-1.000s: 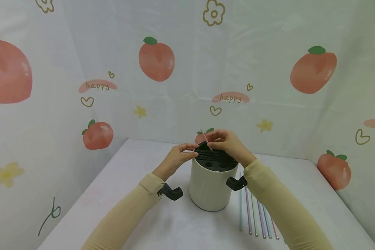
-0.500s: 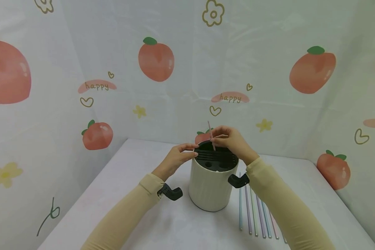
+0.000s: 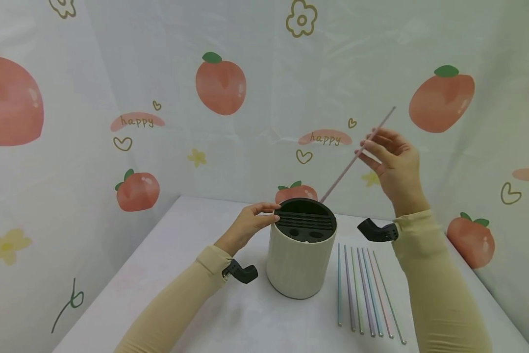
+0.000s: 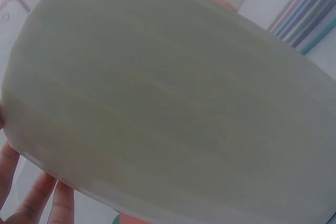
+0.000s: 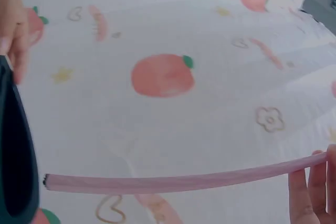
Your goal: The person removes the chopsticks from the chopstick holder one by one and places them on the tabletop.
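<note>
A cream, ribbed cylindrical holder (image 3: 297, 269) stands upright on the table in the head view. Its black insert (image 3: 306, 223) has long slots, round holes and a larger opening at the back. My left hand (image 3: 248, 223) touches the holder's left rim with fairly straight fingers and thumb, and in the left wrist view its fingers (image 4: 63, 203) lie along the wall. Up to the right, my right hand (image 3: 394, 162) pinches a long thin pink stick (image 3: 345, 169), tilted with its lower end near the holder's rim. That end shows apart from the holder in the right wrist view.
Several thin pastel sticks (image 3: 363, 294) with small rounded ends lie side by side on the white table (image 3: 246, 318), right of the holder. A white curtain (image 3: 255, 98) printed with peaches hangs close behind and at both sides.
My right hand has lifted the pink stick out of the holder's back opening and moved up and to the right with it. The left hand has stayed at the rim.
</note>
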`<state>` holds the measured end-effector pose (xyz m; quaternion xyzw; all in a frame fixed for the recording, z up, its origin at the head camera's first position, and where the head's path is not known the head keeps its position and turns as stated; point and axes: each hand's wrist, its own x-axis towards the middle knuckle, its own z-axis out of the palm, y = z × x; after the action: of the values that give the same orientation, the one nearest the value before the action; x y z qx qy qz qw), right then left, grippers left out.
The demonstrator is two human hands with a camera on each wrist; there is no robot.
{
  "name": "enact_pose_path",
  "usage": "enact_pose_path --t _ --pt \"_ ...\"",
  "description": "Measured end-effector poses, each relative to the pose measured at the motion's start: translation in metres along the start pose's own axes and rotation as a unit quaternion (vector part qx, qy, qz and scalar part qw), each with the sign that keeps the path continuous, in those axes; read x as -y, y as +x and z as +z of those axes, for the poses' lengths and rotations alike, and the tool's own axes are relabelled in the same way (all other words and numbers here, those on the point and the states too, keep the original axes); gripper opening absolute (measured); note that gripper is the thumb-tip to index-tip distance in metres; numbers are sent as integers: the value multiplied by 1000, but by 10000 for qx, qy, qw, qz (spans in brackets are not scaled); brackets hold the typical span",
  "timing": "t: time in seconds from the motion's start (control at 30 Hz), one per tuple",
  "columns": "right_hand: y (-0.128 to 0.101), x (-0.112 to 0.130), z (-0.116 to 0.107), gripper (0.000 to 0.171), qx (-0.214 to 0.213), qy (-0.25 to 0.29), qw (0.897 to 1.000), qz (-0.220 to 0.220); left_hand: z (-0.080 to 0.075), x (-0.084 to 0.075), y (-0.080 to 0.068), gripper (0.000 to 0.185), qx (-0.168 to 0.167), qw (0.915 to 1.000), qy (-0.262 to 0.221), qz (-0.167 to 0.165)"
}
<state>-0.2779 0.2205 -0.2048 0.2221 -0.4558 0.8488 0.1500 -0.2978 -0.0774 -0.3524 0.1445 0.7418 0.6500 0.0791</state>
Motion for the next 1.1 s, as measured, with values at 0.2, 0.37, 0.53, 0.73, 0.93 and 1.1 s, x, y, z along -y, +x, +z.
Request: enact_pose_path --t 0.2,0.37,0.53,0.73,0.93,1.1 --pt "-10 21 -38 29 -524 -45 9986 1 0 -1 0 38 -10 10000 -65 -40" --pt "-26 17 -90 25 -688 -715 9925 717 1 -2 0 39 26 10000 -53 -34" --pt "-48 0 -143 26 -577 -1593 9678 1863 0 -1 0 39 14 10000 -5 -1" --pt "-83 -35 -191 24 -291 -2965 9138 2760 0 -1 0 38 -9 10000 2 3" --pt "-111 -56 -220 34 -502 -3802 8566 3452 1 0 1 38 13 10000 -8 -23" --pt "-123 -64 -231 39 -703 -3985 8321 3792 0 0 1 38 -6 10000 -3 -5"
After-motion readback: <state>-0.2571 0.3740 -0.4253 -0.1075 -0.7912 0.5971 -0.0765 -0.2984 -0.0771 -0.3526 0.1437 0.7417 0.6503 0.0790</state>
